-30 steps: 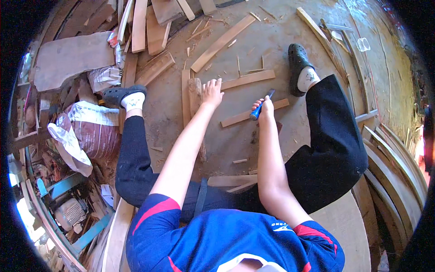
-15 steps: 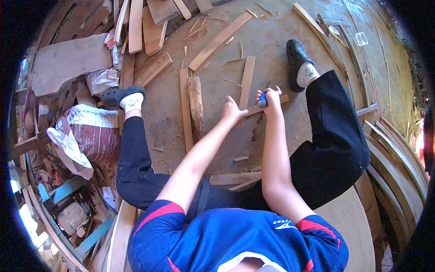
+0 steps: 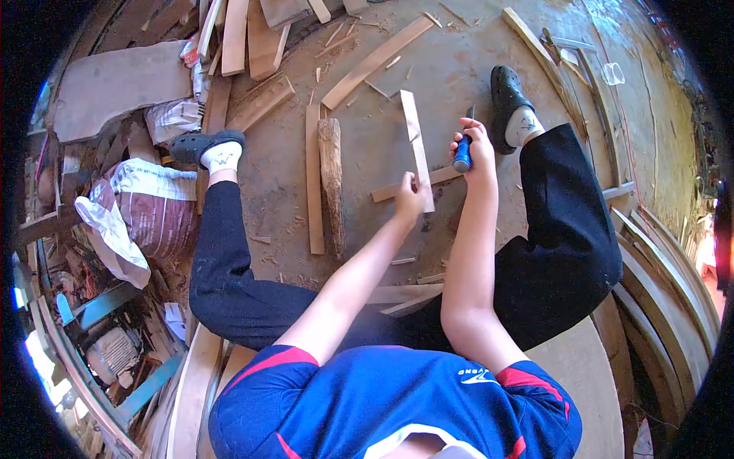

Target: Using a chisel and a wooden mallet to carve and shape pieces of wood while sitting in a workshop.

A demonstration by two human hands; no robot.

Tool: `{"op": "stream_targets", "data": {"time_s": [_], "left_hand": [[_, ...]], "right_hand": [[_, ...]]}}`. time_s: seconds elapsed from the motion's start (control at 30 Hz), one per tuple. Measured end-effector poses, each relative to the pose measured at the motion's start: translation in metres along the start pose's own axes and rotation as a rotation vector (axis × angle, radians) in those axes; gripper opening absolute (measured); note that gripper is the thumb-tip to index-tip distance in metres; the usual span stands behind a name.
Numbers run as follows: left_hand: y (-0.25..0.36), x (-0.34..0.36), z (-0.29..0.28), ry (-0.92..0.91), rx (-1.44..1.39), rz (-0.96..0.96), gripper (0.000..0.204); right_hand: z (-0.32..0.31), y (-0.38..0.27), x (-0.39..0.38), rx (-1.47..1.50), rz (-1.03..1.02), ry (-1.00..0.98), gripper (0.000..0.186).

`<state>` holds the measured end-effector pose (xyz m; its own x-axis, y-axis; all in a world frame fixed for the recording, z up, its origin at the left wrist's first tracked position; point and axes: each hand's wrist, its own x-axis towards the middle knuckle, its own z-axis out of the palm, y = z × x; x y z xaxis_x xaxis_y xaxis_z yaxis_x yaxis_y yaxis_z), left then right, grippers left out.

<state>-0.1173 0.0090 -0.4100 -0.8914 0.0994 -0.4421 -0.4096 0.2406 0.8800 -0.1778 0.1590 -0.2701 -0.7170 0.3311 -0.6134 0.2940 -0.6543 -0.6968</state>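
Wood strip [image 3: 414, 141] held at lower end by left hand [image 3: 409, 200], frame centre; long axis running up-frame, slightly left. Right hand [image 3: 472, 149] clenched on blue-handled tool [image 3: 462, 157], just right of strip, nearer its middle. Second strip [image 3: 413, 183] crossed underneath.

At our left, beside our left leg, we see a sack [image 3: 145, 210] lying on its side: bulging, dark red-brown over most of its body, with a white top end and a loose white flap hanging toward us. Above it, by the stacked boards, lies a crumpled white bag [image 3: 174, 118] with small dark print. We see no signs or screens.
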Motion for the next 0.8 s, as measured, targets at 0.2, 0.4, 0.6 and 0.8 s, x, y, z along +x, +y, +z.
{"op": "stream_targets", "data": {"time_s": [0.2,0.4,0.6,0.8], "left_hand": [[0.006,0.044,-0.087,-0.109,0.478,0.000,0.026],[0.028,0.124,-0.137,-0.205,0.935,0.125,0.026],[0.025,0.135,-0.134,-0.127,0.984,0.362,0.030],[0.028,0.107,-0.128,0.112,0.959,0.595,0.036]], "right_hand": [[-0.005,-0.001,0.003,-0.022,0.058,0.002,0.031],[0.000,0.028,0.014,0.124,0.057,0.275,0.044],[-0.019,0.032,0.014,-0.017,0.134,-0.154,0.026],[-0.007,0.041,0.010,-0.075,-0.125,-0.326,0.048]]}}
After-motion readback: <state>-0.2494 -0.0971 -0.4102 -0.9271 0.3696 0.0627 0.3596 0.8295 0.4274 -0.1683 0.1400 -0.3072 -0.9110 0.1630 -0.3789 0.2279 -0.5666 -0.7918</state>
